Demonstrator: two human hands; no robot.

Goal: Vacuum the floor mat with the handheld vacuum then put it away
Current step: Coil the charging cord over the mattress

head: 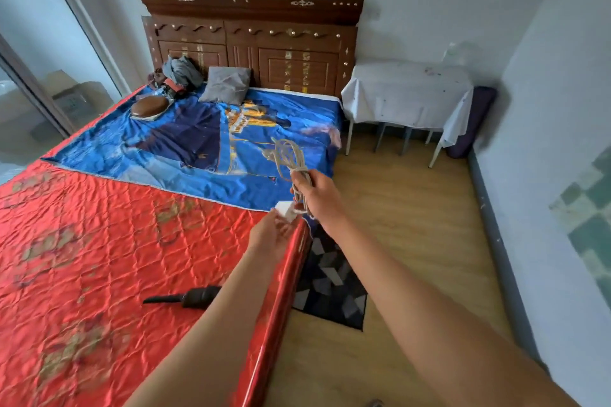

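Observation:
The black handheld vacuum [186, 297] lies on the red quilted mattress [99, 241], partly hidden behind my left forearm. The dark patterned floor mat [334, 287] lies on the wooden floor beside the bed. My right hand [317, 196] is closed around a coiled whitish cord [289, 155] above the bed's edge. A white plug block [287, 211] hangs at the cord's end. My left hand [274, 235] reaches up to that block, fingers touching its underside.
A blue sheet [198, 142] covers the far half of the bed, with a grey pillow [226, 84] and clothes by the wooden headboard [251, 40]. A cloth-covered table [408, 92] stands in the far corner. Wooden floor [413, 225] runs along the right wall.

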